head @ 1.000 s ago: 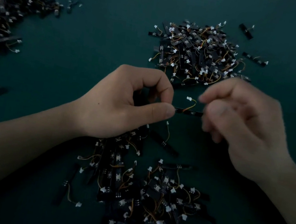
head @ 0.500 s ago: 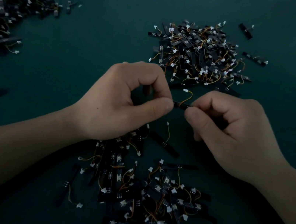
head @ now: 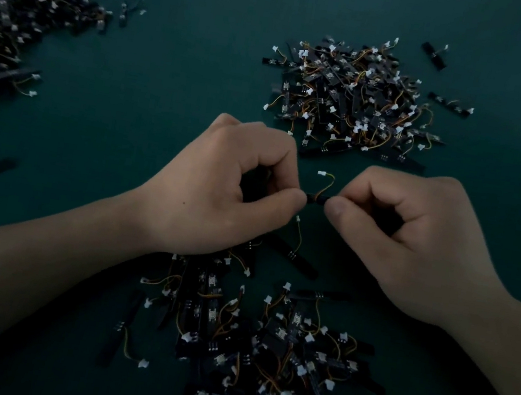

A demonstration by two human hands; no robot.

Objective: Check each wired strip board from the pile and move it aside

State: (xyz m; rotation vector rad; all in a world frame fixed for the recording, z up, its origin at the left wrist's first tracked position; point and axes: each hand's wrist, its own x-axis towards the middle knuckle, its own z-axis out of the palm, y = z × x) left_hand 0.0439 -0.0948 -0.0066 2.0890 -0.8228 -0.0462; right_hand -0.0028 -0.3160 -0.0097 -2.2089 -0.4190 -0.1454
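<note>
The black strip board (head: 317,198) is held level at centre, its orange wire (head: 330,183) curling up to a white plug (head: 321,173). Like boards heap in a near pile (head: 262,351) and a far-right pile (head: 353,99).

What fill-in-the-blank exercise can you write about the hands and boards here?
1. The left hand and the right hand pinch ___ board between them.
2. Its wire ends in a ___ connector.
3. Besides the near pile and the far pile, a third pile lies at the ___ edge of the view.

Missing words: one; white; left.
</note>
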